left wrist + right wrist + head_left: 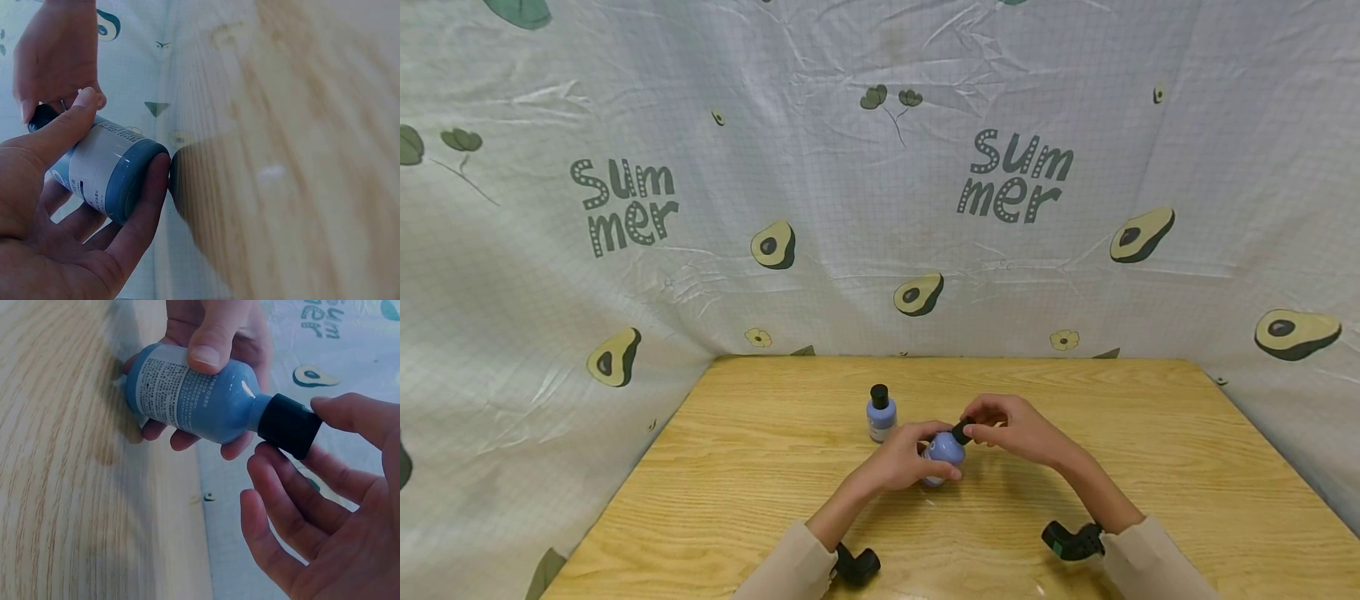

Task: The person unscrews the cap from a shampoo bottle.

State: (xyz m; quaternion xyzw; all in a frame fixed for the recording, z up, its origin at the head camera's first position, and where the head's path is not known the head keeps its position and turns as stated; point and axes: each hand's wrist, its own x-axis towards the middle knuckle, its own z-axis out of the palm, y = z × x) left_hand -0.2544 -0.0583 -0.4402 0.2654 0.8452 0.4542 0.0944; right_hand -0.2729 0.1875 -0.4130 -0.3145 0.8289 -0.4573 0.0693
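Note:
A blue-violet bottle [945,448] with a white printed label [164,387] is tilted, its neck pointing toward the right. My left hand [904,458] grips the bottle's body, thumb on one side and fingers wrapped around the other. The black cap [289,426] is on the bottle's neck, and my right hand [1017,429] pinches it between thumb and fingers. In the left wrist view, the bottle's base [139,181] faces the camera side, while the cap is partly hidden by my left thumb [69,128].
Behind the left hand, a second blue-violet bottle [881,415] with a black cap stands upright on the wooden table [737,467]. A patterned cloth [850,183] hangs along the table's back and sides. Black wrist devices [857,567] sit at both sleeves.

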